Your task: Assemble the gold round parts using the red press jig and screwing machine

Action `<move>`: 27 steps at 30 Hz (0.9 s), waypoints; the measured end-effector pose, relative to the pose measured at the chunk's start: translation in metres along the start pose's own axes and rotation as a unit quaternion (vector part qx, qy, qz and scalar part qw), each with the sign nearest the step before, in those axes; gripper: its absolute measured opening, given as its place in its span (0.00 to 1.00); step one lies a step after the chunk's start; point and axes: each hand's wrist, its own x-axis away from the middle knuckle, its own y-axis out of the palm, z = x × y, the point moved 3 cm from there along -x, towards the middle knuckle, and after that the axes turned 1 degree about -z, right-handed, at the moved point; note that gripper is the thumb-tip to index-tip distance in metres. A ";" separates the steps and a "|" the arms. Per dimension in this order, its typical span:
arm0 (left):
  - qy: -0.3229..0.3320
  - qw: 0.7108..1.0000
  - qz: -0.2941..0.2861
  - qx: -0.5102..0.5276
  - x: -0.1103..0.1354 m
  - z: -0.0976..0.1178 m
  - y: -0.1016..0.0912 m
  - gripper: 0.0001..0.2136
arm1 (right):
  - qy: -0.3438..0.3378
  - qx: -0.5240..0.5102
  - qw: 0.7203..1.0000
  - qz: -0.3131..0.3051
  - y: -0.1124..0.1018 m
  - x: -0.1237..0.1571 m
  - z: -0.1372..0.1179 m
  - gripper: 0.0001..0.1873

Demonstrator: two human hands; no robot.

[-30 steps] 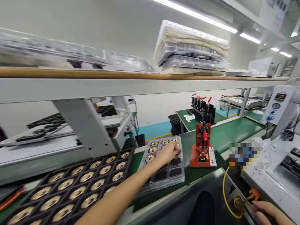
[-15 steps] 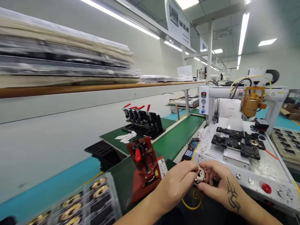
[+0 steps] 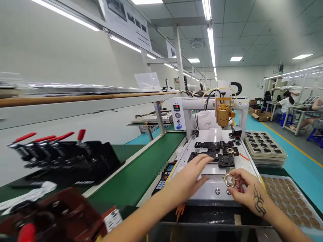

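Head cam, right hand [image 3: 248,190] pinching round gold part [image 3: 229,180], left hand [image 3: 191,174] spread flat nr black fixtures [image 3: 214,153]

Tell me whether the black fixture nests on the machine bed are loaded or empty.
Mostly empty: only the far right fixture nest holds a gold ring part; the near nest shows bare black. The right hand holds another ring.

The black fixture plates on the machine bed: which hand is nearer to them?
Left. The left hand reaches over the black fixture plates; the right hand holds a round gold part nearer the machine's front edge.
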 end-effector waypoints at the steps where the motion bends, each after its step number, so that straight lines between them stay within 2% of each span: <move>1: -0.020 1.000 -0.011 0.003 -0.018 -0.011 0.003 0.23 | 0.002 0.015 1.000 0.025 -0.014 0.001 0.004 0.18; 4: -0.082 0.995 -0.063 -0.010 -0.078 -0.040 0.029 0.15 | -0.019 0.053 0.995 0.088 -0.051 0.005 -0.001 0.18; 7: -0.096 0.989 -0.111 -0.020 -0.133 -0.056 0.070 0.15 | -0.038 0.083 0.991 0.101 -0.074 0.013 -0.017 0.17; 11: -0.124 0.970 -0.203 -0.042 -0.179 -0.078 0.117 0.19 | -0.027 0.107 0.986 0.128 -0.095 0.031 -0.024 0.16; 15: -0.138 0.944 -0.295 -0.054 -0.197 -0.098 0.133 0.16 | 0.001 0.119 0.985 0.124 -0.117 0.040 -0.015 0.17; 19: -0.140 0.929 -0.337 -0.054 -0.209 -0.102 0.138 0.13 | 0.011 0.120 0.985 0.123 -0.131 0.022 -0.008 0.16; 23: -0.141 0.933 -0.329 -0.044 -0.217 -0.093 0.143 0.14 | 0.005 0.114 0.991 0.069 -0.125 -0.019 0.008 0.17; 27: -0.137 0.954 -0.268 -0.019 -0.210 -0.083 0.133 0.14 | 0.008 0.100 0.995 0.026 -0.108 -0.059 0.039 0.17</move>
